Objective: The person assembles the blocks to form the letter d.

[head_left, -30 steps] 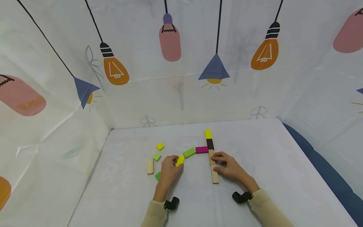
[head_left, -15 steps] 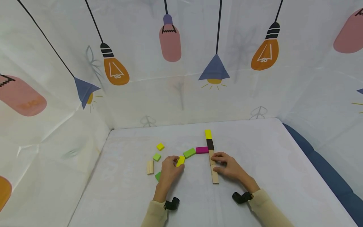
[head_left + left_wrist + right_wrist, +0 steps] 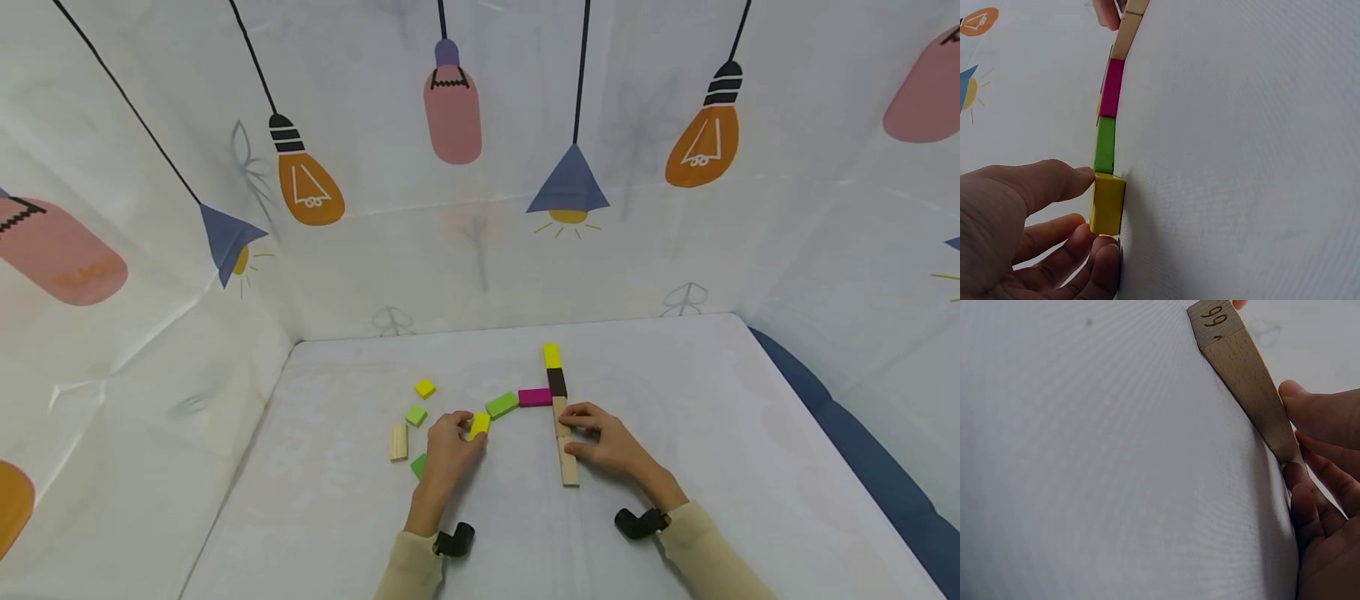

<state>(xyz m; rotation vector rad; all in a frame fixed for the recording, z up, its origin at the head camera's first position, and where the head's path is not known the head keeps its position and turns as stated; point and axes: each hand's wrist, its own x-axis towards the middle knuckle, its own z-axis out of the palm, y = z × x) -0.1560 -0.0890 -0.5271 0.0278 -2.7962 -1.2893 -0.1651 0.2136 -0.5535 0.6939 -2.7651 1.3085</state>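
Observation:
My left hand [image 3: 447, 452] pinches a yellow block [image 3: 479, 426] between thumb and fingers. In the left wrist view this yellow block [image 3: 1107, 204] meets the end of a green block [image 3: 1105, 145], and a magenta block [image 3: 1112, 87] follows in the chain. The magenta block [image 3: 535, 397] meets a straight row made of yellow [image 3: 552, 356], black [image 3: 557, 382] and two plain wooden blocks [image 3: 567, 463]. My right hand [image 3: 611, 441] lies along the row's right side, thumb and fingertips touching the wooden blocks. The near wooden block [image 3: 1250, 387] carries a dark mark on its end.
Left of my left hand lie loose pieces: a yellow block [image 3: 425, 388], a green one [image 3: 416, 416], a wooden one [image 3: 398, 442] and a partly hidden green one [image 3: 418, 467]. The white table [image 3: 337, 533] backs onto a lamp-patterned sheet [image 3: 390, 258].
Both hands stay nearly in place, and so do the blocks. The whole head view shifts very slightly.

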